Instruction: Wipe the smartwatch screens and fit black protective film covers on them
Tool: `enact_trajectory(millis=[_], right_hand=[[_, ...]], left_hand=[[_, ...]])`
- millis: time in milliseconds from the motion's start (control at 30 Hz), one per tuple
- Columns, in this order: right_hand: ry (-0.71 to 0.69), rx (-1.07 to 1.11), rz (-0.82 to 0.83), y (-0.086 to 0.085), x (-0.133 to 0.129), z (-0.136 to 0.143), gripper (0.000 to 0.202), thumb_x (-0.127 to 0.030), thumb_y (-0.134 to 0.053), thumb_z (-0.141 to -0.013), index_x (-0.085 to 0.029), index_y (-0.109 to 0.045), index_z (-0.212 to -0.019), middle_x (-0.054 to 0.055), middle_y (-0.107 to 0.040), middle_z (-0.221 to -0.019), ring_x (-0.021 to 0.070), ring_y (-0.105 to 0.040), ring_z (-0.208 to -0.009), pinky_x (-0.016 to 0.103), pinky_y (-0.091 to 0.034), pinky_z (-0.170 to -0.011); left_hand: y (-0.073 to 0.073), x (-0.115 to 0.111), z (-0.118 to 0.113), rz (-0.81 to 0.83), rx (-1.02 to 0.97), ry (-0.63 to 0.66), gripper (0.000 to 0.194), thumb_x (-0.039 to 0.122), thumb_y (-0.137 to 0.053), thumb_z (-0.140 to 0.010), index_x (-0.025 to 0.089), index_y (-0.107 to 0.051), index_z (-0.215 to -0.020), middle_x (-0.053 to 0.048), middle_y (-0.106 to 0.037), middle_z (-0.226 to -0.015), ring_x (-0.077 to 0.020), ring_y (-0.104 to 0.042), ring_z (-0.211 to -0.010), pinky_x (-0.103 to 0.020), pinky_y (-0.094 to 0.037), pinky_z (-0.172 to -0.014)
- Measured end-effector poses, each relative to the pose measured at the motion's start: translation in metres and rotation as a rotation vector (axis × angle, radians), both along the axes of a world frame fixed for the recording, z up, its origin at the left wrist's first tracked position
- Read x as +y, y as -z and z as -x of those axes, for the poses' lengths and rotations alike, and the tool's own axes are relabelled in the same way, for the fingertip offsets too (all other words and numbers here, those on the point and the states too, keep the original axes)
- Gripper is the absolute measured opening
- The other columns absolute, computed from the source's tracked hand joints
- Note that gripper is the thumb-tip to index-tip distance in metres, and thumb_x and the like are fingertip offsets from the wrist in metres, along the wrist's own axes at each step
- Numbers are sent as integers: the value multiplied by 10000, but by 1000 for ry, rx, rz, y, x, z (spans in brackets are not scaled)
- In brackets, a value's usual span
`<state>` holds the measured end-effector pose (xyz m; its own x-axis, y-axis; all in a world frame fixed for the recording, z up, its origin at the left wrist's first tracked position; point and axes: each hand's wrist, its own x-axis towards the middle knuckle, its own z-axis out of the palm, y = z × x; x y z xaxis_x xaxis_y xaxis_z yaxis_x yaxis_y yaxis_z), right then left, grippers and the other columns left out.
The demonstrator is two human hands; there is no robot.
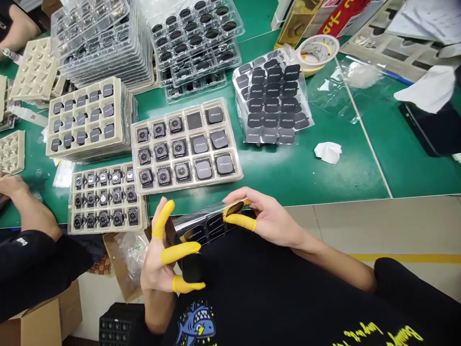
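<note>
My left hand, with yellow finger cots, holds a dark square piece between thumb and a finger; another finger points up. My right hand, also with yellow cots, pinches the right end of a shiny sheet of dark labels in front of my black shirt. The sheet's left end lies close to my left fingers; whether they touch it is unclear. Just beyond my hands, a beige tray holds watch-like pieces, some with dark label-like squares on top. One compartment shows only a flat dark square.
Another watch tray and stacked trays stand at the left. Label sheets, a tape roll and a crumpled white scrap lie on the green table. Another person's arm rests at the left edge.
</note>
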<state>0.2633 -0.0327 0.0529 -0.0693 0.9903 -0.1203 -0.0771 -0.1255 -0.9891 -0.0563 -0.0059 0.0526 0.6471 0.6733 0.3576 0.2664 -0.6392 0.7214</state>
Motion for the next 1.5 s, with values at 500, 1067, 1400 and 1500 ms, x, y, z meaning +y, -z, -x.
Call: enact_trajectory(millis=[500, 1067, 1400, 1500], right_hand=[[15, -39, -18, 10, 0, 1, 319, -567, -914, -921, -265, -819, -885, 68, -820, -1015, 250, -770, -945, 415, -645, -905], [35, 67, 189, 14, 11, 8, 537, -722, -911, -854, -224, -720, -797, 20, -769, -753, 191, -691, -689, 326, -572, -686], [29, -211, -68, 13, 15, 2, 338, -580, -818, -1013, -250, -789, -1082, 54, -834, -1014, 228, -774, -885, 354, -649, -818], [6, -339, -240, 10, 17, -6, 187, -403, -803, -1051, -284, -793, -1195, 48, -845, -1092, 225, -783, -923, 365, -661, -864]], left_hand=[[5, 10, -36, 136, -241, -46, 599, 467, -969, -859, 230, -802, -1382, -141, -843, -1218, -307, -820, -1084, -476, -706, -935], [26, 5, -40, 177, -325, -217, 622, 497, -1037, -751, 246, -857, -1290, -90, -856, -1111, -271, -833, -978, -380, -699, -837], [23, 7, -39, 105, -293, -353, 478, 537, -962, -788, 209, -877, -1126, -89, -841, -998, -266, -843, -867, -373, -705, -744], [21, 9, -39, 70, -267, -342, 508, 526, -974, -778, 220, -868, -1170, -88, -844, -1032, -273, -847, -895, -389, -715, -773]])
